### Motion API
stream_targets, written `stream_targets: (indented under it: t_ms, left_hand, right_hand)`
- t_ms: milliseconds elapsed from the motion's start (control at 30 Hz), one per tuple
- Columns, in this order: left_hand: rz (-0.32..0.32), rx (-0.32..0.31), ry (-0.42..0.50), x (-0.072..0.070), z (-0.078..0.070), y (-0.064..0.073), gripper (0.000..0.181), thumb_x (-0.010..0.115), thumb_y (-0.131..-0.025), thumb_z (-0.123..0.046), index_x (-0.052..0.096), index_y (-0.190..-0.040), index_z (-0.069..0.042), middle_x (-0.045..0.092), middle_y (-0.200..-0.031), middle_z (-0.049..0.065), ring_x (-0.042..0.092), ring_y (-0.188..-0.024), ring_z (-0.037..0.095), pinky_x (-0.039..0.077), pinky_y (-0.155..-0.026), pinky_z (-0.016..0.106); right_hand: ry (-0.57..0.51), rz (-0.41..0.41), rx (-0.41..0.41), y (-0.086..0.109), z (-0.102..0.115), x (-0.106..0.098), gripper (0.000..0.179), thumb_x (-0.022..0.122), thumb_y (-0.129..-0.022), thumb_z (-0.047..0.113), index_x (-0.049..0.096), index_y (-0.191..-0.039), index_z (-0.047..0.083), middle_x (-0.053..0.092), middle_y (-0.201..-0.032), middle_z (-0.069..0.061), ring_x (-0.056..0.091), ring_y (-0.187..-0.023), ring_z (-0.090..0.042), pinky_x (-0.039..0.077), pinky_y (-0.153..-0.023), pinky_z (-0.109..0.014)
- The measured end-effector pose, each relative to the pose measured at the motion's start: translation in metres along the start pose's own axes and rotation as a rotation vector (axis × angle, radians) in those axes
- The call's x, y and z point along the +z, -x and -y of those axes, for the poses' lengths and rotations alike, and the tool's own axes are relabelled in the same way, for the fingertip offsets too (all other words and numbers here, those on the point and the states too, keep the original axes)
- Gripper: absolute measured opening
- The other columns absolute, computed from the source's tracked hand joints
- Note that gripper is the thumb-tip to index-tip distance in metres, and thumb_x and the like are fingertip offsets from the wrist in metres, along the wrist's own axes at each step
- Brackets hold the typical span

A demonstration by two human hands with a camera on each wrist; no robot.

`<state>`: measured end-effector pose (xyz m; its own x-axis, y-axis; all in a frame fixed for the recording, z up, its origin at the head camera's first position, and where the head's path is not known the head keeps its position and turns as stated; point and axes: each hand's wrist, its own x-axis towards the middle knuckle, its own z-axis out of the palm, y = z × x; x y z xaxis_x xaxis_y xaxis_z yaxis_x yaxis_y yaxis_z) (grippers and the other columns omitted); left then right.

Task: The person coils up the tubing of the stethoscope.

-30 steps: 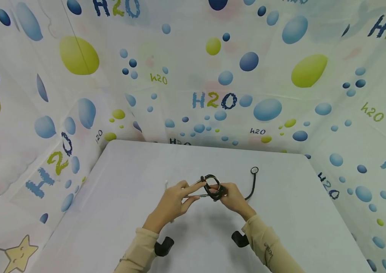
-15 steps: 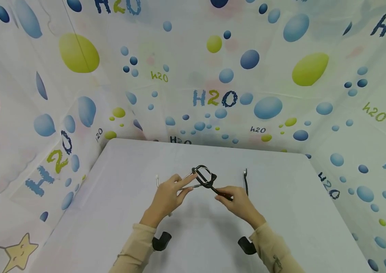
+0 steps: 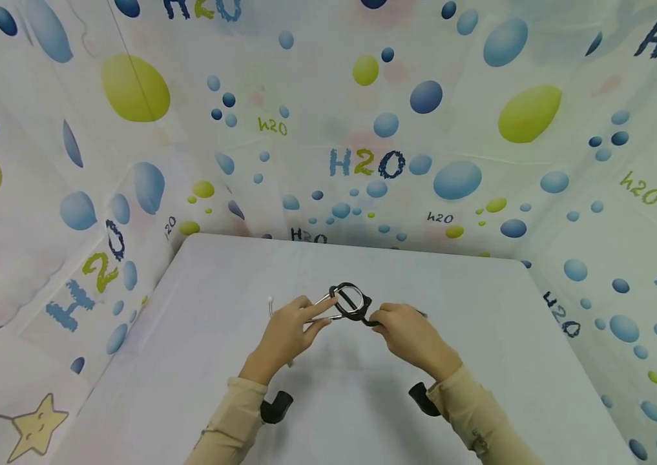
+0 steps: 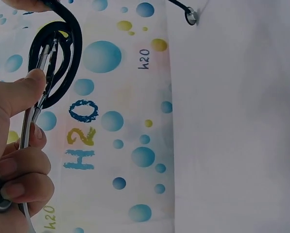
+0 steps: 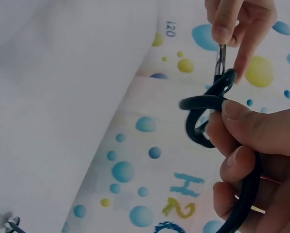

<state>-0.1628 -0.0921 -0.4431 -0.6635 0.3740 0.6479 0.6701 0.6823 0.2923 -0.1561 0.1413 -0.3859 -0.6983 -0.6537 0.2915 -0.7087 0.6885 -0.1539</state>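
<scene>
A stethoscope is held up over the table between both hands, its black tubing wound into a loop. My left hand grips the silver ear tubes, thumb on one side and fingers curled on the other. A pale ear tip sticks up behind that hand. My right hand pinches the tubing beside the loop between thumb and forefinger, and the remaining fingers curl around its hanging length. The round metal chest piece hangs at the tubing's far end; in the head view my right hand mostly hides it.
A white table lies below both hands. Behind and at the sides hangs a curtain printed with blue and green bubbles and lettering. Black wrist mounts jut out by the sleeves.
My right hand has moved from the loop out to the right along the tubing, and has turned over it. The chest piece has dropped from view behind it. My left hand shifted slightly left.
</scene>
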Motion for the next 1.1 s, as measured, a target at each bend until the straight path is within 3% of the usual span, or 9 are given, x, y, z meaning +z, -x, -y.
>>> stream_targets:
  t_ms: [233,400,567,800,1000,1100]
  left_hand:
    - [0.055,-0.026,0.034,-0.003,-0.004,0.001,0.037,0.076,-0.079,-0.015,0.069,-0.116,-0.015,0.053,-0.071,0.002,0.037,-0.052,0.005,0.036,-0.047,0.016]
    - [0.059,-0.023,0.034,-0.004,-0.005,0.002,0.035,0.077,-0.078,-0.016,0.071,-0.112,-0.014,0.053,-0.071,0.002,0.037,-0.051,0.005,0.036,-0.047,0.016]
    - [0.095,-0.017,0.061,-0.004,-0.006,0.004,0.035,0.076,-0.080,-0.018,0.070,-0.114,-0.015,0.054,-0.072,0.002,0.039,-0.054,0.005,0.037,-0.049,0.015]
    - [0.097,-0.015,0.110,-0.009,-0.010,0.004,0.037,0.078,-0.078,-0.017,0.070,-0.114,-0.014,0.057,-0.074,0.004,0.044,-0.056,0.006,0.039,-0.050,0.015]
    - [0.098,0.024,0.169,-0.013,-0.018,0.004,0.035,0.077,-0.078,-0.017,0.071,-0.113,-0.014,0.055,-0.072,0.001,0.046,-0.057,0.005,0.039,-0.051,0.013]
    - [0.095,0.038,0.193,-0.014,-0.021,0.004,0.035,0.077,-0.078,-0.017,0.071,-0.113,-0.014,0.054,-0.071,0.000,0.042,-0.056,0.004,0.037,-0.050,0.013]
  right_hand:
    - [-0.017,0.145,-0.054,-0.017,0.005,-0.005,0.006,0.070,-0.082,0.004,0.072,-0.088,0.004,0.067,-0.082,-0.005,0.064,-0.074,-0.019,0.052,-0.066,-0.030]
    - [-0.044,0.100,-0.079,-0.026,0.001,-0.004,0.008,0.077,-0.076,0.010,0.073,-0.082,0.008,0.068,-0.077,0.000,0.062,-0.070,-0.014,0.049,-0.069,-0.034]
    - [-0.170,0.068,-0.135,-0.037,-0.007,-0.005,0.016,0.084,-0.067,0.015,0.070,-0.074,0.011,0.065,-0.069,0.005,0.056,-0.062,-0.005,0.046,-0.066,-0.028]
    - [-0.436,0.159,-0.017,-0.048,-0.025,-0.010,0.029,0.087,-0.063,0.021,0.066,-0.079,0.008,0.063,-0.073,0.004,0.053,-0.064,-0.004,0.047,-0.059,-0.022]
    - [-0.512,0.217,0.008,-0.053,-0.037,-0.009,0.046,0.091,-0.054,0.028,0.060,-0.081,0.009,0.060,-0.077,0.004,0.057,-0.069,-0.012,0.051,-0.066,-0.026]
    - [-0.565,0.276,0.015,-0.054,-0.040,-0.007,0.046,0.091,-0.055,0.028,0.059,-0.083,0.009,0.058,-0.078,0.002,0.057,-0.071,-0.014,0.052,-0.069,-0.030]
